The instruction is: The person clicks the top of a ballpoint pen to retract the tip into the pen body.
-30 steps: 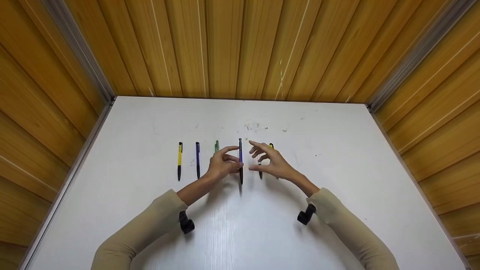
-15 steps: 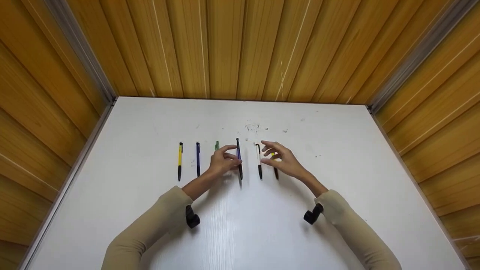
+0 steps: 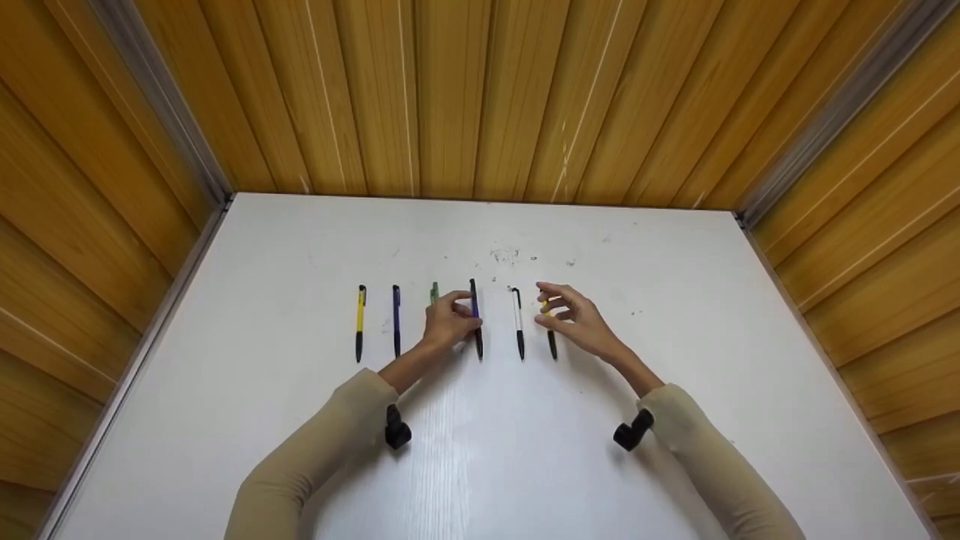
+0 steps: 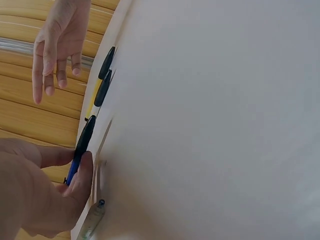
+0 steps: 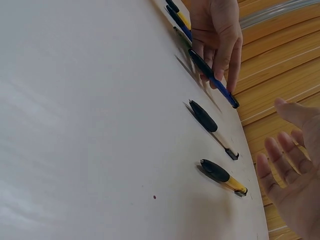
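Note:
My left hand [image 3: 448, 322] pinches a blue ballpoint pen with a black grip [image 3: 475, 300] between thumb and fingers. In the right wrist view this blue pen [image 5: 219, 86] is raised over the table, its shadow lying apart from it. To its right lies a white pen with a black grip [image 3: 517, 315]. My right hand [image 3: 581, 324] holds nothing; its fingers are spread and relaxed above a yellow pen with a black grip [image 3: 553, 346], covering part of it in the head view. The right wrist view shows that yellow pen [image 5: 222, 176] whole on the table.
Left of my left hand, a green pen [image 3: 434, 289] is partly hidden by the fingers. Farther left lie another blue pen [image 3: 397, 311] and another yellow pen [image 3: 361, 315], roughly parallel. Wood-pattern walls [image 3: 450, 97] border the white table [image 3: 675, 450] at the back and sides.
My right hand has moved right, off the white pen and over the right yellow pen. My left hand has shifted the blue pen slightly left and closer to the table.

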